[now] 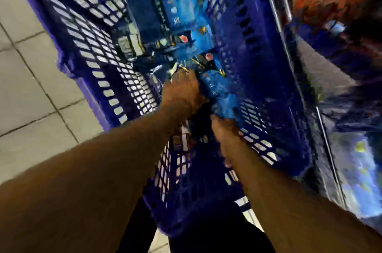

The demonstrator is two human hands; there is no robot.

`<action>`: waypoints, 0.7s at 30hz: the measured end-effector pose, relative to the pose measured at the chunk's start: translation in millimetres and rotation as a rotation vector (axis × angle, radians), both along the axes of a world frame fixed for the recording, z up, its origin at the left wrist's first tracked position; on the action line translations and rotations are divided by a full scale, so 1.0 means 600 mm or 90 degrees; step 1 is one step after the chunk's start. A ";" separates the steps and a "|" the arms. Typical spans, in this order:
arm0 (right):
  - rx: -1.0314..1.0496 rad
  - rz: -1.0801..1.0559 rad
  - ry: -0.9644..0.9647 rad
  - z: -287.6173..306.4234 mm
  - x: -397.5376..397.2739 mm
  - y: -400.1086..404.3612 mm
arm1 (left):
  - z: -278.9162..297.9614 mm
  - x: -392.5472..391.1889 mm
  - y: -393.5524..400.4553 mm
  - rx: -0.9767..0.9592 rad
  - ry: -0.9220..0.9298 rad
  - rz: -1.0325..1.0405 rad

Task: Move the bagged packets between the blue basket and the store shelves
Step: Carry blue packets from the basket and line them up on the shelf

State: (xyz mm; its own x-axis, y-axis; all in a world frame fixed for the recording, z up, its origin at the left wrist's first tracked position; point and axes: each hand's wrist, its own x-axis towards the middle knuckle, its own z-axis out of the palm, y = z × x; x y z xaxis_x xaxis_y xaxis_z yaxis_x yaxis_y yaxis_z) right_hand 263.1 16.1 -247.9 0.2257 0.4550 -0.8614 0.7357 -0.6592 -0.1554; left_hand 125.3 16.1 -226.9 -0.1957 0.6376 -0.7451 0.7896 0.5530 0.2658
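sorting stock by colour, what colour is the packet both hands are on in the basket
Blue, seen in the head view: the packet, between left hand and right hand.

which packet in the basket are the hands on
Look inside the blue basket on the tiled floor. Both hands, left and right, meet on one blue packet at the near end; the other packets lie untouched farther back.

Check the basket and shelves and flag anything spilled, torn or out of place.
Nothing stands out. Blue packets lie loosely piled inside the blue basket; both hands hold one packet. Blur hides the shelf details.
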 end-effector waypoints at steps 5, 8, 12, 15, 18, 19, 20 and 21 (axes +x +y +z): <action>-0.001 -0.065 -0.042 -0.076 -0.015 -0.011 | -0.077 0.012 0.005 0.053 0.075 -0.019; -0.008 -0.091 -0.052 -0.094 -0.020 -0.012 | -0.097 0.016 0.001 0.042 0.092 -0.029; 0.015 -0.220 -0.108 -0.094 -0.024 -0.008 | -0.101 0.005 0.007 0.017 0.031 -0.019; 0.006 -0.311 -0.071 -0.084 -0.016 -0.021 | -0.087 0.004 0.008 -0.054 -0.060 0.091; 0.001 -0.385 -0.027 -0.076 -0.017 -0.036 | -0.079 -0.017 -0.001 -0.096 -0.178 0.197; -0.006 -0.416 -0.005 -0.071 -0.019 -0.039 | -0.075 -0.025 -0.004 -0.123 -0.229 0.238; -0.015 -0.445 0.012 -0.066 -0.022 -0.041 | -0.068 -0.033 -0.008 -0.158 -0.266 0.265; -0.028 -0.469 0.019 -0.061 -0.023 -0.043 | -0.060 -0.040 -0.012 -0.190 -0.276 0.268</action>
